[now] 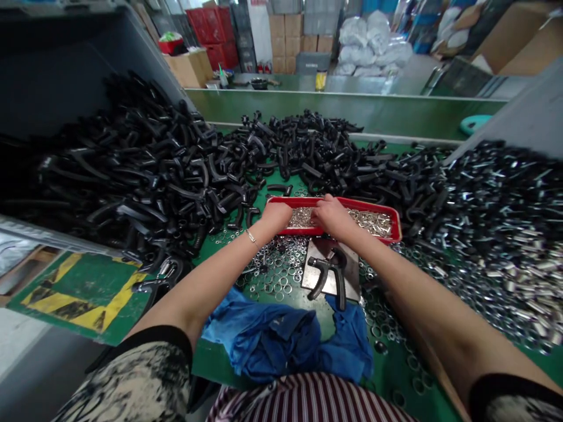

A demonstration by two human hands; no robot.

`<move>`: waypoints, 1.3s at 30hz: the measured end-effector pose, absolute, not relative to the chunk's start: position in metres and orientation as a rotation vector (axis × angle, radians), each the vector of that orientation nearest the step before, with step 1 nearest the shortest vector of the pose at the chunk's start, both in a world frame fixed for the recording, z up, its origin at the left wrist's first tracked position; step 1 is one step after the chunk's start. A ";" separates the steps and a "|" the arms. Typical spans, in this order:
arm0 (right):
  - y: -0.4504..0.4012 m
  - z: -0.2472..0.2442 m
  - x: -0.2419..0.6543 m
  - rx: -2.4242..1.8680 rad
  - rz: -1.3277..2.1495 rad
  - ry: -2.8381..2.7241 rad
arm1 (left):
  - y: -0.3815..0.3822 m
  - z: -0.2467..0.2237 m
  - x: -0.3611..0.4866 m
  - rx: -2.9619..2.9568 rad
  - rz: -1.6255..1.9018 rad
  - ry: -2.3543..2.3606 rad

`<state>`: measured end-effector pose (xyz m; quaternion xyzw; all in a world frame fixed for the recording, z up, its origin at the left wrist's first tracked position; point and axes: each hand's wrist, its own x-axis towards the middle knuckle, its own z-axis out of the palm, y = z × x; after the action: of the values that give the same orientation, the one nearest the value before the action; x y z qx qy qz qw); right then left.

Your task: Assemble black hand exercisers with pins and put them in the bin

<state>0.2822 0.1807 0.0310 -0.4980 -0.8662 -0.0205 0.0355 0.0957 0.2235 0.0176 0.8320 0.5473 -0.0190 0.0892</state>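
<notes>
Head view: left hand and right hand cup metal bits in red tray.

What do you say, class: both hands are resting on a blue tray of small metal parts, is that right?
Not quite: the tray is red, not blue, as the head view shows. The left hand and right hand do rest on it, over the small metal parts.

Green workbench, one. Lying on it: black curved fittings, heaped far and left; steel washers, scattered near centre and right; silver sleeves, piled right; red tray, centre, holding small metal parts; steel plate, just near the tray; blue cloth, nearest edge.
</notes>
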 end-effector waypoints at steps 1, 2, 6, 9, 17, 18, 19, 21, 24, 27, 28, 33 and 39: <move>0.189 0.027 0.277 -1.529 -0.058 -2.684 | 0.221 0.014 0.095 2.492 -0.055 1.647; 0.196 0.023 0.274 -1.531 -0.050 -2.692 | 0.219 0.011 0.094 2.513 -0.049 1.666; 0.208 0.010 0.273 -1.554 -0.028 -2.699 | 0.215 0.007 0.087 2.562 0.000 1.708; 0.208 0.007 0.275 -1.578 -0.010 -2.675 | 0.211 0.009 0.085 2.624 0.156 1.688; 0.204 0.004 0.272 -1.614 0.081 -2.497 | 0.117 0.008 0.120 2.717 0.420 1.020; 0.203 0.006 0.272 -1.617 0.095 -2.462 | 0.107 0.005 0.126 2.730 0.379 0.994; 0.202 0.008 0.274 -1.618 0.102 -2.434 | 0.099 0.001 0.131 2.745 0.345 0.999; 0.194 0.012 0.280 -1.599 0.163 -2.332 | 0.091 -0.006 0.138 2.782 0.300 1.033; 0.171 0.016 0.297 -1.510 0.396 -2.045 | 0.090 -0.013 0.140 2.833 0.269 1.037; 0.134 0.011 0.315 -1.477 0.588 -1.831 | 0.090 -0.014 0.139 2.863 0.266 1.022; 0.121 0.009 0.321 -1.485 0.620 -1.811 | 0.089 -0.014 0.139 2.873 0.256 1.014; 0.062 -0.002 0.340 -1.481 0.872 -1.649 | 0.083 -0.010 0.142 3.005 0.159 0.897; 0.037 -0.013 0.347 -1.472 1.166 -1.395 | 0.091 -0.011 0.141 3.047 0.168 0.710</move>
<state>0.3474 0.0367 -0.0134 -0.5792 -0.5490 0.4590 0.3905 0.1406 0.0912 -0.0110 0.9725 0.2267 0.0537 0.0044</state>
